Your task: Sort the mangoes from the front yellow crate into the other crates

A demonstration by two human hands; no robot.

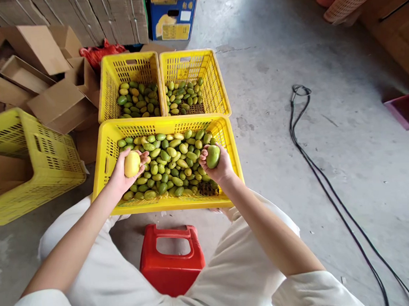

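Over the left side of the large yellow crate [169,203], my left hand [121,171] holds a yellow mango [132,164] in its upturned palm, fingers curled around it. A green mango [213,156] rests in my right hand [223,169] over the crate's right side, with the fingers curled behind it. Below and between the hands lies a heap of green and yellowish mangoes [172,166]. A bit of the crate's floor shows at the front right. Behind stand two more yellow crates, the left one [127,60] and the right one [217,85], each partly filled with mangoes.
A red plastic stool [170,268] is between my legs. To the left are a tilted yellow-green crate [55,157] and a pile of cardboard boxes [59,102]. A blue carton [174,21] stands behind. Black cable [316,169] lies on the concrete floor at right.
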